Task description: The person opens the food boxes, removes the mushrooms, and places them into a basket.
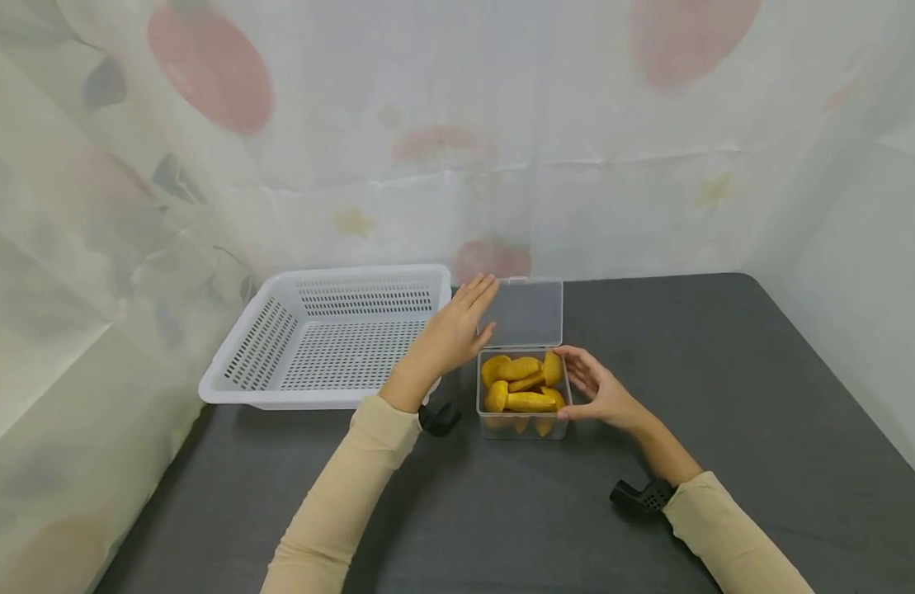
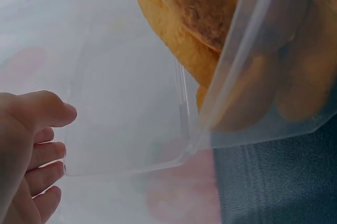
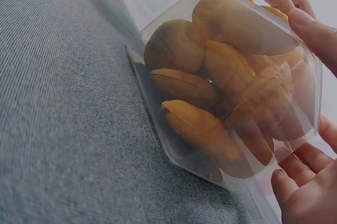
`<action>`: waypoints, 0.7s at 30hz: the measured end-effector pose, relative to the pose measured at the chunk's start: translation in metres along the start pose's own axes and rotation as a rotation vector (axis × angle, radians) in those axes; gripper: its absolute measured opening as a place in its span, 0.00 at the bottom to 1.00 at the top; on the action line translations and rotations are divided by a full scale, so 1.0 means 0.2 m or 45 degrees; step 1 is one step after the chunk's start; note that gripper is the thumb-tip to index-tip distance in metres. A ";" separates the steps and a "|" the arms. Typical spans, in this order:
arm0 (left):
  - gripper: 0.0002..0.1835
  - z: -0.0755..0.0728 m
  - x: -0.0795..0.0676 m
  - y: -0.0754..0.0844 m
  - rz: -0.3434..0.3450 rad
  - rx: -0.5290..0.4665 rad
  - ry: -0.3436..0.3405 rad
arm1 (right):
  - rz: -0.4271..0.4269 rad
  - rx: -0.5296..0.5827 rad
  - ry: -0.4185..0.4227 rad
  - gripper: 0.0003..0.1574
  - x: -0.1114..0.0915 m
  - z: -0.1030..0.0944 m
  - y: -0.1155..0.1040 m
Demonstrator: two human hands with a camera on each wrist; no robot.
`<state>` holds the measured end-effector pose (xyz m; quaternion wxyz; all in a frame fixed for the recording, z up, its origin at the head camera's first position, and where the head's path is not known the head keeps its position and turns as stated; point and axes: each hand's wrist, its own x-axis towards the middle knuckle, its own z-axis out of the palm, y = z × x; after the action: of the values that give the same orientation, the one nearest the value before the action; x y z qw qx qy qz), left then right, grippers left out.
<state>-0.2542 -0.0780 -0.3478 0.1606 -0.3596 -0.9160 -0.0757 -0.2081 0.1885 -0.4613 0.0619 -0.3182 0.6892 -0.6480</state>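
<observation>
A clear plastic box (image 1: 522,426) stands on the table, filled with several yellow mushroom-shaped pieces (image 1: 530,402). Its hinged lid (image 1: 530,312) lies folded back behind it. My right hand (image 1: 604,400) holds the box by its right side, the thumb at the front corner and the fingers at the back corner; the right wrist view shows the thumb (image 3: 316,33) at the rim. With fingers extended, my left hand (image 1: 451,330) is at the left edge of the lid. In the left wrist view that hand (image 2: 26,150) holds nothing; whether it touches the lid I cannot tell.
A white perforated basket (image 1: 323,400) stands left of the box, close to my left forearm. Dark cloth covers the table (image 1: 687,355). A printed curtain (image 1: 591,198) hangs along the back edge, and another sheet (image 1: 71,330) hangs at the left.
</observation>
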 end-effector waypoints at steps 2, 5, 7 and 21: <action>0.33 0.01 0.01 0.00 -0.017 -0.015 -0.016 | -0.015 0.006 -0.009 0.56 0.00 0.00 0.00; 0.33 0.02 0.02 -0.01 -0.037 -0.033 -0.032 | -0.043 0.017 -0.020 0.57 0.00 0.00 0.00; 0.34 0.02 0.02 -0.01 -0.052 -0.052 -0.048 | -0.054 0.024 -0.024 0.57 0.00 0.00 0.00; 0.35 0.07 0.03 -0.01 -0.055 -0.065 -0.017 | 0.046 -0.015 0.028 0.56 0.00 0.00 0.02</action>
<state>-0.2626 -0.0729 -0.3585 0.1437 -0.3442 -0.9224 -0.1000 -0.2095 0.1877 -0.4644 0.0641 -0.2989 0.6994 -0.6461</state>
